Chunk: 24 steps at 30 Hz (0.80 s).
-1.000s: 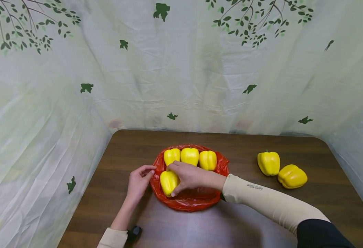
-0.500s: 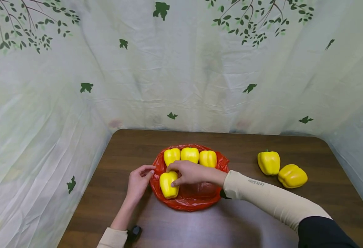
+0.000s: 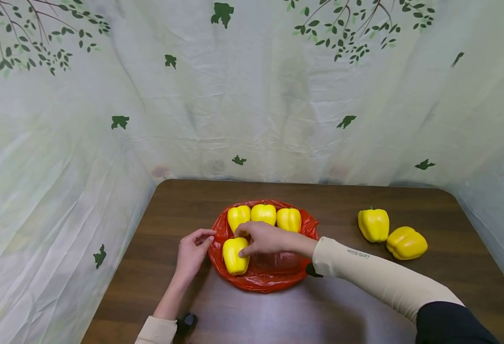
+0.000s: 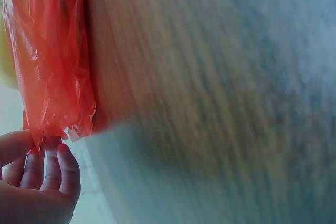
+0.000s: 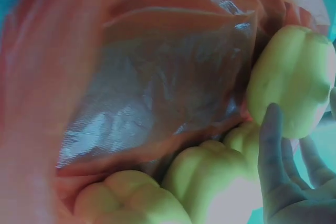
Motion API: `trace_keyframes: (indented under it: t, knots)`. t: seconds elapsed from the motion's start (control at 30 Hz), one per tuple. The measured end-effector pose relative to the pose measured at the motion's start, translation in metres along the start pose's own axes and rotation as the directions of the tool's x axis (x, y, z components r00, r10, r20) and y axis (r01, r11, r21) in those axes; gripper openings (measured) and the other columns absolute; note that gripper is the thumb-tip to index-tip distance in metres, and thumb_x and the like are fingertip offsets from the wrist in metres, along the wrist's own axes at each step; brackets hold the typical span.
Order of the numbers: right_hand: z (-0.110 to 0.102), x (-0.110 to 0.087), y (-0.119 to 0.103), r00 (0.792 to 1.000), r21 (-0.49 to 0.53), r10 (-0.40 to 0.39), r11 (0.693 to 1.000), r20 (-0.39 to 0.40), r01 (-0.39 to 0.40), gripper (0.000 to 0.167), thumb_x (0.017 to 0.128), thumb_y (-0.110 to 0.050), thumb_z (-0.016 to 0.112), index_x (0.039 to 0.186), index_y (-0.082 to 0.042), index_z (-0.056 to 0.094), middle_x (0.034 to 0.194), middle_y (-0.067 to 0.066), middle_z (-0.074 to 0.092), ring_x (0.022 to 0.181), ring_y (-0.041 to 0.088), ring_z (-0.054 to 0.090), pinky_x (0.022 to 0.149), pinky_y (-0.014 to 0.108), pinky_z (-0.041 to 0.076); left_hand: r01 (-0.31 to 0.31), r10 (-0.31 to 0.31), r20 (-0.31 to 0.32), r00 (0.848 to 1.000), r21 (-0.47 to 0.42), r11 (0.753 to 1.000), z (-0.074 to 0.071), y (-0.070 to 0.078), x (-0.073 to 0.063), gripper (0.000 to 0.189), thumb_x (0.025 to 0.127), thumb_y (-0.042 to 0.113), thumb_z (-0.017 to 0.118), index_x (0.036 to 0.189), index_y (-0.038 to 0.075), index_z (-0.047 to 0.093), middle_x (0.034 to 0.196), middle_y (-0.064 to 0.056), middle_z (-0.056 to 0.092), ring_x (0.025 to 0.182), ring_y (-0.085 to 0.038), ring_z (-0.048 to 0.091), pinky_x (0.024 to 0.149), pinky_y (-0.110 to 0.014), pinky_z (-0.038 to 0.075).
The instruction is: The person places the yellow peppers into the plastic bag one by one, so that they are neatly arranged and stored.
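A red plastic bag [image 3: 269,283] lies spread open on the table, its rim rolled into a round. With thumb and fingers my left hand [image 3: 191,252] pinches the bag's left edge; the left wrist view shows the thin red film [image 4: 52,61] between the fingertips. Inside the bag at the near left stands a yellow bell pepper [image 3: 235,262], which my right hand [image 3: 264,239] holds, thumb on its side and fingers at its far end. Three more yellow peppers [image 3: 263,215] sit in a row along the bag's far side. In the right wrist view the held pepper [image 5: 294,72] leans against the bag's wall.
Two yellow bell peppers, one upright [image 3: 373,225] and one on its side [image 3: 407,243], lie on the brown wooden table [image 3: 329,205] to the right of the bag. A pale curtain [image 3: 273,105] with leaf prints hangs behind the table.
The pepper under my right hand has tipped more upright and then shifted slightly right. The right-hand fingers have drawn a little back from it. My left hand keeps its place on the bag's edge.
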State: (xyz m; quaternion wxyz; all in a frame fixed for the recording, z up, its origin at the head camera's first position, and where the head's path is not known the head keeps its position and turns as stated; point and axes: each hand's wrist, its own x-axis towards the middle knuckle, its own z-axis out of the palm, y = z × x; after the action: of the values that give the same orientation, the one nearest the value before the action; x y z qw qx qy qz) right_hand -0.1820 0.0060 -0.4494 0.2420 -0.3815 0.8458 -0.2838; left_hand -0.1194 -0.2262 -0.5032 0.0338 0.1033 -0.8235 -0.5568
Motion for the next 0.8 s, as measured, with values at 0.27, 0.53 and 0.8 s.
trace_keyframes:
  t: [0.27, 0.53, 0.8]
  knots:
    - [0.0, -0.017, 0.003, 0.999, 0.087, -0.033, 0.996, -0.042, 0.036, 0.05, 0.086, -0.033, 0.077, 0.127, -0.012, 0.059, 0.109, -0.004, 0.061, 0.084, 0.009, 0.058, 0.077, 0.022, 0.05, -0.014, 0.014, 0.001, 1.0, -0.011, 1.0, 0.0, 0.001, -0.001, 0.015, 0.094, 0.008, 0.065, 0.105, 0.008, 0.075, 0.1, -0.011, 0.069, 0.078, -0.027, 0.06, 0.066, -0.03, 0.056]
    - [-0.003, -0.042, 0.007, 0.992, 0.217, -0.044, 0.974, -0.122, 0.07, 0.046, 0.087, -0.025, 0.076, 0.128, -0.012, 0.058, 0.117, 0.002, 0.062, 0.09, 0.013, 0.062, 0.081, 0.024, 0.052, -0.001, 0.002, 0.021, 1.0, -0.021, 1.0, 0.0, 0.006, -0.005, 0.016, 0.095, 0.007, 0.063, 0.107, 0.007, 0.074, 0.1, -0.013, 0.068, 0.078, -0.028, 0.059, 0.066, -0.029, 0.056]
    - [-0.004, -0.068, 0.008, 0.966, 0.278, -0.006, 0.957, -0.258, 0.08, 0.04, 0.09, -0.026, 0.073, 0.127, -0.023, 0.057, 0.118, -0.01, 0.059, 0.097, 0.011, 0.061, 0.082, 0.025, 0.053, 0.003, -0.002, 0.018, 1.0, -0.014, 1.0, 0.001, -0.002, -0.001, 0.016, 0.095, 0.008, 0.064, 0.107, 0.009, 0.074, 0.101, -0.011, 0.067, 0.077, -0.027, 0.059, 0.067, -0.03, 0.056]
